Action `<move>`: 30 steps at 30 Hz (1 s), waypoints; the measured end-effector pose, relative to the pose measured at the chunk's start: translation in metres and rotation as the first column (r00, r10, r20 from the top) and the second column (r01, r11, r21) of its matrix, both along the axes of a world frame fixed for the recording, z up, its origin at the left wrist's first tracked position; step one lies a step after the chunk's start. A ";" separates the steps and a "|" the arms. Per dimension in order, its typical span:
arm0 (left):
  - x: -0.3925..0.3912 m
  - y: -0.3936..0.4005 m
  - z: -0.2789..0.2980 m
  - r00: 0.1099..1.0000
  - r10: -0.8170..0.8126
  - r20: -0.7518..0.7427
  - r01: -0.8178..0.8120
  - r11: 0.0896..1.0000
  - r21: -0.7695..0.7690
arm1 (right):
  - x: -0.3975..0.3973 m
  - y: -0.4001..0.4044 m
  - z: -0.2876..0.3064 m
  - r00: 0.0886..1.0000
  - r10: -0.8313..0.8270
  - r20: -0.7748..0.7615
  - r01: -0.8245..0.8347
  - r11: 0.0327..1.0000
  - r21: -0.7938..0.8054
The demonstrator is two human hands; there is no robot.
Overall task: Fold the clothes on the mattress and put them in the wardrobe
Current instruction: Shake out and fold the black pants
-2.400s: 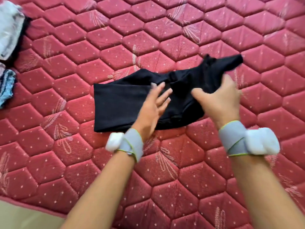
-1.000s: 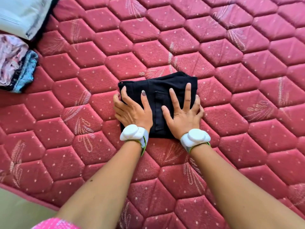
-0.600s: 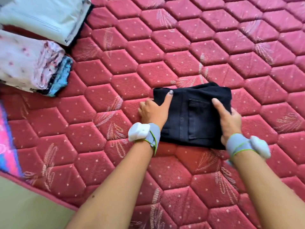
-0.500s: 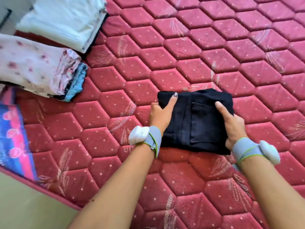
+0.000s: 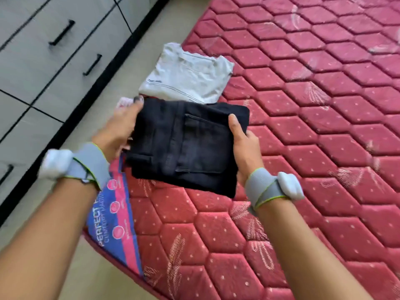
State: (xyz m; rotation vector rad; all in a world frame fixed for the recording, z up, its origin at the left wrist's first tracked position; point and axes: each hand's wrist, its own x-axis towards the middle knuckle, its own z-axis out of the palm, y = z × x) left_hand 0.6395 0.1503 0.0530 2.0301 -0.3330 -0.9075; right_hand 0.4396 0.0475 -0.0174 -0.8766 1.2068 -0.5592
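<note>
Folded black jeans (image 5: 184, 146), back pocket up, hang lifted above the left part of the red quilted mattress (image 5: 303, 148). My left hand (image 5: 121, 128) grips their left edge, thumb on top. My right hand (image 5: 242, 139) grips the right edge, thumb on the denim. A folded pale grey shirt (image 5: 186, 74) lies at the mattress's left edge just beyond the jeans. A bit of a pink patterned garment (image 5: 124, 102) shows behind my left thumb. Grey drawer fronts with black handles (image 5: 62, 32) stand at the left.
A strip of beige floor (image 5: 121, 68) runs between the mattress and the drawer unit. A blue and pink label (image 5: 112, 215) covers the mattress's near left corner. The red quilted surface stretches to the right.
Both hands went from pressing the folded jeans flat to gripping their sides and lifting them leftward. The view swung left, bringing the drawers and floor into sight.
</note>
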 end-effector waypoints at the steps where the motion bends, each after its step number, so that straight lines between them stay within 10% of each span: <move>1: 0.024 -0.002 0.008 0.996 -0.016 0.088 0.015 1.000 0.014 | 0.024 0.003 0.003 1.000 -0.011 0.023 0.011 1.000 0.008; 6: 0.103 -0.016 -0.003 0.793 -0.140 0.592 -0.016 0.968 0.250 | 0.109 0.014 -0.007 0.999 -0.043 -0.021 0.043 0.999 -0.012; 10: 0.123 0.004 -0.082 0.810 -0.332 0.484 0.025 0.844 0.536 | 0.123 0.037 -0.049 0.956 0.059 -0.287 -0.091 0.991 -0.099; 15: 0.114 0.013 -0.104 0.783 -0.163 0.601 -0.103 0.918 0.383 | 0.125 0.031 -0.052 0.889 0.050 -0.454 -0.155 0.968 -0.197; 20: 0.106 0.007 -0.094 0.458 -0.326 0.827 -0.078 0.912 0.402 | 0.135 0.039 -0.040 0.655 -0.023 -0.755 -0.334 0.888 -0.317; 23: 0.090 -0.002 -0.099 0.319 -0.455 0.832 0.061 0.886 0.461 | 0.143 0.045 -0.041 0.561 -0.182 -0.808 -0.544 0.655 -0.525; 26: 0.091 -0.008 -0.120 0.436 -0.493 0.753 0.148 0.864 0.480 | 0.149 0.048 -0.057 0.537 -0.171 -0.826 -0.715 0.428 -0.553; 30: 0.104 -0.012 -0.140 0.513 -0.496 0.701 0.155 0.856 0.493 | 0.154 0.045 -0.081 0.474 -0.043 -0.879 -0.773 0.457 -0.439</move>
